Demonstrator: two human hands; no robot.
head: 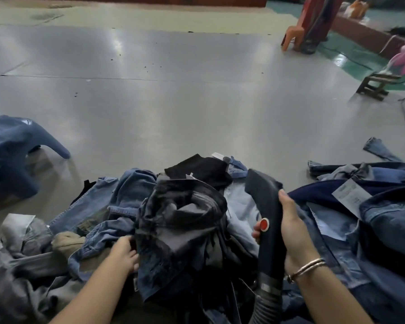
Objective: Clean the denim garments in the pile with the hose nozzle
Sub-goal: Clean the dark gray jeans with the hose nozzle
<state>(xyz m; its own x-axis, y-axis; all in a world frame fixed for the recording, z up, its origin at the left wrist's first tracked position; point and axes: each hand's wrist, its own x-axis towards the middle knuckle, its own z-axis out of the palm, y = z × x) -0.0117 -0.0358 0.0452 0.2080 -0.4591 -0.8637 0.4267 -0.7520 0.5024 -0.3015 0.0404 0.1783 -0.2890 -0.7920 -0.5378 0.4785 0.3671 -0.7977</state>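
- Far out past the left hand, 1 blue denim piece (pixel 12 155) sits on the floor (pixel 173 101) by itself, well apart from the main heap.
- Left hand (pixel 125 252) is down in the denim pile (pixel 131 220), fingers curled into the edge of the dark grey jeans (pixel 180 220) bunched up between the 2 hands. Looks like a pinch on the cloth, though the fingertips are buried so I can't tell how tight.
- That denim should be floppy but fairly heavy, and it's tangled with its neighbours, so I'd guess grabbing a waistband or hem and tugging it free beats scooping the middle.
- Pile count: too jumbled to number, easily several garments. 1 black one (pixel 197 170) lies just beyond the grey jeans.
- Right hand (pixel 292 230) is wrapped round the hose nozzle (pixel 264 206), thumb on the near side beside its 1 red button (pixel 264 224). Rigid plastic, probably light, easy grip; its 1 ribbed hose (pixel 265 305) trails back toward the body and may drag.
- 2 bracelets (pixel 308 267) sit on that wrist.
- Right of that hand there's more denim (pixel 384 218), with 1 paper tag (pixel 350 195) showing.
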